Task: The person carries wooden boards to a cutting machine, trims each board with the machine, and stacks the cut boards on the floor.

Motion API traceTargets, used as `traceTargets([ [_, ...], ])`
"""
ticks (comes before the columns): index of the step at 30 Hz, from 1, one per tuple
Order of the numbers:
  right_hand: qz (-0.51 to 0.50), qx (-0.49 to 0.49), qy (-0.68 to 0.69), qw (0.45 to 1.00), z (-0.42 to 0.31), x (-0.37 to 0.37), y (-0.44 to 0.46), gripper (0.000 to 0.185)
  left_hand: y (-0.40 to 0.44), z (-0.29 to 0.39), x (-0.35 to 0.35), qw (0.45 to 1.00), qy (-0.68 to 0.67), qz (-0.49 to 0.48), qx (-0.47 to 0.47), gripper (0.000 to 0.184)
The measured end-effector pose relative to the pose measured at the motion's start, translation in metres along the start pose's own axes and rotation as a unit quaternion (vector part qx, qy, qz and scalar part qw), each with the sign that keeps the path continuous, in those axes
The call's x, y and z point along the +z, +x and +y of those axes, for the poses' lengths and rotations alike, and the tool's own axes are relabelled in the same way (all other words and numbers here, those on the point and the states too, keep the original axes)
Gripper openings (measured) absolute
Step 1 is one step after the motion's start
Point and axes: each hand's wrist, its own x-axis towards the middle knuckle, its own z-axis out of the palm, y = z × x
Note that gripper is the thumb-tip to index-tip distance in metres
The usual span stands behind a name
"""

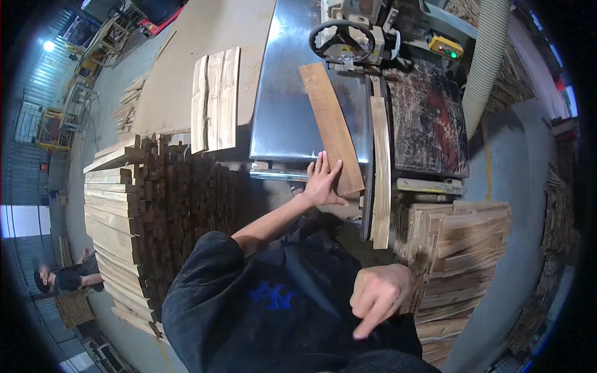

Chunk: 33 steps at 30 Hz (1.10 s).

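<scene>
A brown wooden board (333, 127) lies at an angle on the shiny metal machine table (283, 105), its near end sticking out past the front edge. My left hand (323, 183) is spread beside the board's near end, fingers stretched forward over the table edge. Its index finger meets the board's left side. Raised in front of my chest, my right hand (380, 295) is mostly closed, with the index finger pointing down and the others curled. No object shows in it. A narrow pale wood strip (380, 180) stands along the fence to the right of the board.
A handwheel (342, 41) and a control box with a green light (445, 47) are at the back. Stacked planks (118, 224) stand left, more planks (463, 248) right. Pale boards (216, 99) lie on a side table. A ribbed hose (490, 62) hangs right. Another person (71, 278) is far left.
</scene>
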Motion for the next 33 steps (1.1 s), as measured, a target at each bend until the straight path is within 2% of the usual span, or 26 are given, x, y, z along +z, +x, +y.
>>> traceTargets([
  [1, -0.027, -0.062, 0.057, 0.996, 0.002, 0.006, 0.000, 0.023, 0.004, 0.007, 0.004, 1.000, -0.008, 0.008, -0.025, 0.133],
  [2, -0.028, -0.065, 0.061, 0.996, 0.003, 0.012, -0.001, 0.023, 0.007, 0.006, 0.015, 0.999, -0.016, 0.033, -0.032, 0.128],
  [5, 0.005, -0.017, 0.046, 0.999, 0.002, 0.012, -0.007, 0.020, 0.011, -0.003, 0.030, 0.997, 0.008, 0.076, 0.004, 0.115],
  [6, 0.008, -0.017, 0.047, 0.999, 0.002, 0.013, -0.007, 0.020, 0.013, 0.001, 0.017, 0.999, 0.001, 0.032, 0.002, 0.111],
  [10, 0.018, -0.042, 0.020, 0.999, 0.006, 0.009, -0.002, 0.017, 0.026, -0.004, 0.010, 0.998, 0.005, 0.021, 0.061, 0.108],
  [12, 0.109, -0.062, -0.095, 0.988, 0.002, 0.007, 0.011, 0.009, 0.033, -0.008, 0.009, 0.998, 0.003, 0.014, 0.060, 0.108],
  [15, 0.127, -0.030, -0.175, 0.976, 0.006, -0.004, 0.048, 0.014, 0.058, -0.020, 0.008, 0.998, -0.006, 0.024, 0.066, 0.107],
  [16, 0.139, -0.033, -0.166, 0.976, 0.011, -0.015, 0.053, 0.023, 0.067, -0.026, 0.008, 0.997, -0.015, 0.035, 0.073, 0.106],
  [17, 0.241, -0.091, -0.105, 0.960, 0.029, -0.022, 0.052, 0.021, 0.076, -0.031, 0.004, 0.997, -0.014, 0.032, 0.071, 0.106],
  [18, 0.256, -0.045, -0.123, 0.958, 0.045, -0.044, 0.041, 0.018, 0.092, -0.036, 0.000, 0.997, -0.021, 0.029, 0.072, 0.105],
  [19, 0.235, 0.094, -0.263, 0.931, 0.050, -0.072, 0.025, 0.018, 0.106, -0.041, -0.005, 0.997, -0.028, 0.029, 0.071, 0.104],
  [20, 0.434, 0.209, -0.274, 0.832, 0.069, -0.080, 0.014, 0.022, 0.117, -0.047, -0.007, 0.996, -0.031, 0.039, 0.079, 0.102],
  [21, 0.532, 0.266, -0.355, 0.722, 0.111, -0.102, -0.024, 0.024, 0.126, -0.053, -0.005, 0.996, -0.032, 0.046, 0.074, 0.102],
  [23, 0.567, 0.348, -0.482, 0.570, 0.156, -0.149, -0.070, 0.036, 0.143, -0.069, 0.002, 0.990, -0.060, 0.085, 0.095, 0.095],
  [25, 0.455, 0.529, -0.545, 0.464, 0.187, -0.167, -0.128, 0.049, 0.160, -0.070, -0.016, 0.992, -0.066, 0.079, 0.077, 0.089],
  [27, 0.348, 0.601, -0.573, 0.434, 0.193, -0.176, -0.129, 0.059, 0.163, -0.075, -0.021, 0.992, -0.062, 0.052, 0.099, 0.086],
  [28, 0.308, 0.634, -0.555, 0.441, 0.202, -0.180, -0.139, 0.062, 0.164, -0.079, -0.019, 0.991, -0.064, 0.062, 0.104, 0.081],
  [30, 0.305, 0.678, -0.522, 0.417, 0.213, -0.185, -0.123, 0.069, 0.171, -0.084, -0.014, 0.991, -0.059, 0.083, 0.090, 0.076],
  [33, 0.277, 0.712, -0.522, 0.379, 0.227, -0.199, -0.112, 0.079, 0.185, -0.089, -0.004, 0.982, -0.106, 0.120, 0.103, 0.060],
])
